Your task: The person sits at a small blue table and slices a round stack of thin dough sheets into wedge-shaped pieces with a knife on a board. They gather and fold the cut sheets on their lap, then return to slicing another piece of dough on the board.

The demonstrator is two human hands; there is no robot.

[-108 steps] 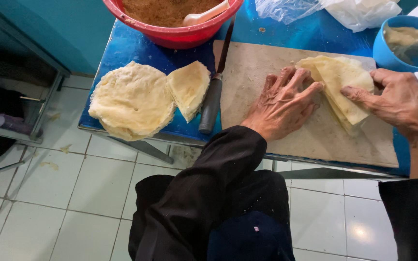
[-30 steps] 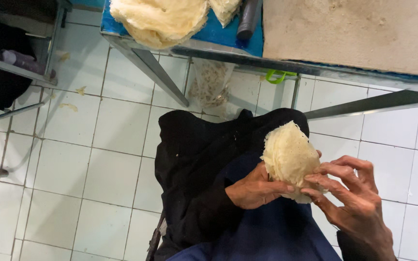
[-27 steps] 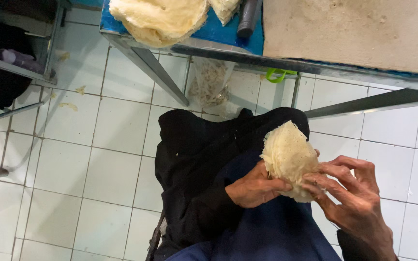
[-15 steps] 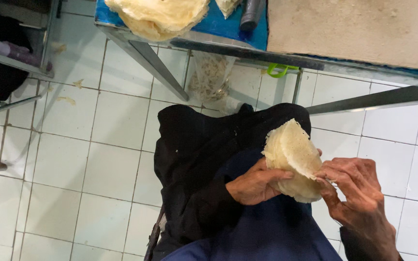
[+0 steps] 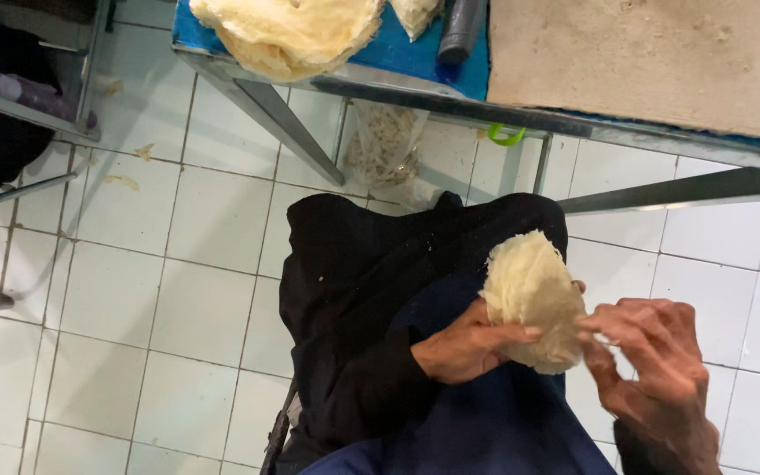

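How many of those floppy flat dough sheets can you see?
3: one held by the left hand and right hand over the lap, a stack and a folded one on the table; some possibly hidden.

package: clear plastic bag (image 5: 386,148) | place: hangs under the table edge (image 5: 380,88) | contents: pale, perhaps dough scraps

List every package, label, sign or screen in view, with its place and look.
Clear plastic bag: hangs under the blue table's edge, bulging with pale pieces.
No labels, signs or screens show.
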